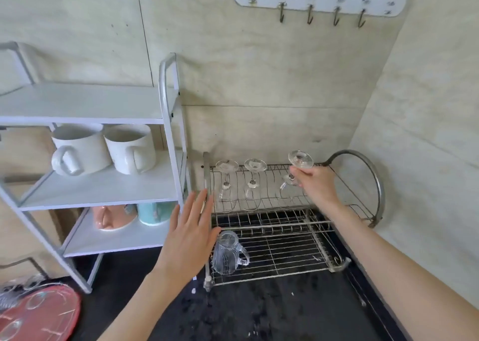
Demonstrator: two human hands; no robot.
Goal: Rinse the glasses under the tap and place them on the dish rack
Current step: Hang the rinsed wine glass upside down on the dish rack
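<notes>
Glass stem [291,178] pinched in right-hand fingers [302,173] — left hand [189,237] fingers spread.

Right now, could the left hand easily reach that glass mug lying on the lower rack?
Probably yes. The left hand is open, holds nothing, and hovers right beside the glass mug; nothing lies between them.

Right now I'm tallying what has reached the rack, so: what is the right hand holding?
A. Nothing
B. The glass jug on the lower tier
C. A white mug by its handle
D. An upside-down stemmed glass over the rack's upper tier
D: the right hand grips the stem of an inverted glass, foot up, over the upper tier of the rack, beside two stemmed glasses already there.
</notes>
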